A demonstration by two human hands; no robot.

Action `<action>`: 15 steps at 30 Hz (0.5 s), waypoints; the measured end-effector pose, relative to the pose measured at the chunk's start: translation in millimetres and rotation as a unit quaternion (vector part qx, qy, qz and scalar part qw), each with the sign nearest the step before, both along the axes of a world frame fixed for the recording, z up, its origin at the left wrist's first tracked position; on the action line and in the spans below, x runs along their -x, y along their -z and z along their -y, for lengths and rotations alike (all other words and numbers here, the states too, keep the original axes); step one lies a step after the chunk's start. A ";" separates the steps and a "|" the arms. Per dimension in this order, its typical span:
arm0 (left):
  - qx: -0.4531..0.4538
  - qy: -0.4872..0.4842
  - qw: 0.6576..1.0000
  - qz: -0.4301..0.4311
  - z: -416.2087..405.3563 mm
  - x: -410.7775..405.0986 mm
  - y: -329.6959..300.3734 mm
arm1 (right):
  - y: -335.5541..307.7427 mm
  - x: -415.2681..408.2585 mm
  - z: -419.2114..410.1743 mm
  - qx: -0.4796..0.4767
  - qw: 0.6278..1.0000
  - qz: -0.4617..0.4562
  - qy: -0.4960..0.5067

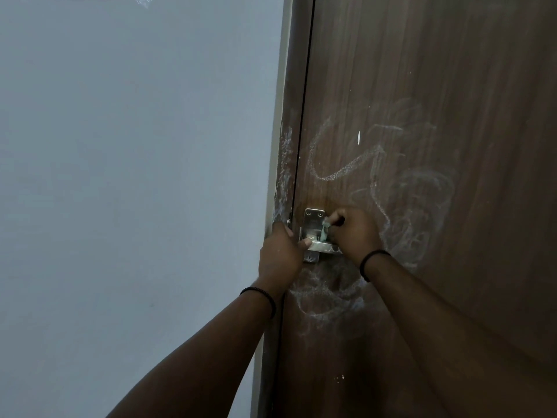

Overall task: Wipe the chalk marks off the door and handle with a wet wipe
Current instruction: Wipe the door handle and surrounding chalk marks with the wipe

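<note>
While the left hand [281,251] rests its thumb on the metal handle [316,236] at lower centre of the frame, the right hand [354,232] pinches a pale green wet wipe [325,229] against it. Chalk marks [401,188] cover the brown door [437,86] around them.

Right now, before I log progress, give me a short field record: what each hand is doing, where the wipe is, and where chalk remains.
right hand: pinches the wet wipe against the metal handle plate
left hand: rests at the door edge, thumb on the handle
door: brown wood grain, shut against the frame
chalk marks: scribbles above, right of and below the handle, also on the frame edge
wall: pale, on the left
</note>
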State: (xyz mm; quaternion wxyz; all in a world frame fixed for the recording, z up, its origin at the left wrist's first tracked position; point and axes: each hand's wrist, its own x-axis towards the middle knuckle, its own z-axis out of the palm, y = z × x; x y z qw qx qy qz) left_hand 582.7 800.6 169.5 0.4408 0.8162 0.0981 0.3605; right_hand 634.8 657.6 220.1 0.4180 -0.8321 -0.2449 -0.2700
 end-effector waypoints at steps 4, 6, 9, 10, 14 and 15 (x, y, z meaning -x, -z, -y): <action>-0.046 0.007 0.999 0.020 0.5 4.6 -3.2 | -8.5 3.2 -15.7 -0.031 0.993 0.115 0.002; -0.093 0.014 0.994 0.064 -0.5 5.2 -5.3 | -17.1 3.4 -21.4 0.039 0.990 0.133 -0.034; -0.137 0.024 0.985 0.101 -0.5 3.3 -9.8 | -24.5 5.9 -23.2 0.126 0.982 0.126 -0.066; -0.135 0.025 0.985 0.109 0.8 2.8 -11.9 | -25.7 7.1 -22.4 0.111 0.985 0.116 -0.069; -0.146 0.014 0.976 0.161 10.8 2.0 -21.4 | -24.1 2.8 -13.6 0.024 0.991 0.128 0.023; -0.164 0.009 0.973 0.165 14.5 1.0 -25.0 | -25.0 1.6 -11.9 0.026 0.991 0.123 0.047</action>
